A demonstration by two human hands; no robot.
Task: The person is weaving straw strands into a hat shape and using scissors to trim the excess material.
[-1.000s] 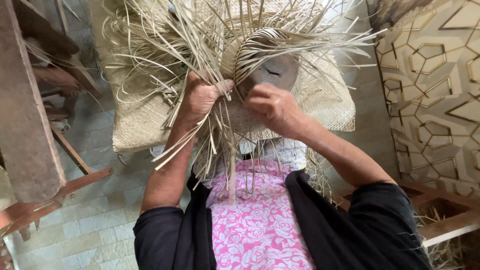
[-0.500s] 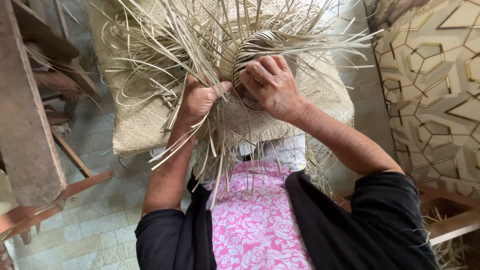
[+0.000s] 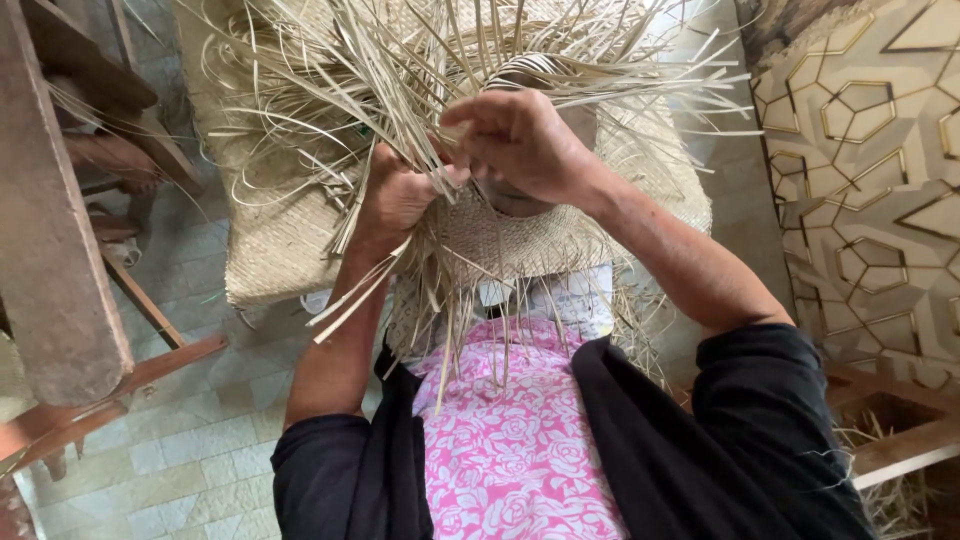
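Left hand (image 3: 395, 200) grips a bundle of straw strands (image 3: 400, 90). Right hand (image 3: 520, 140) pinches one strand at the woven piece (image 3: 520, 240). Best kept taut and flat.

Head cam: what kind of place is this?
Probably a home or small craft workspace for straw weaving. Both hands, left hand and right hand, work a half-woven straw piece; a woven mat lies on the tiled floor beside a wooden frame.
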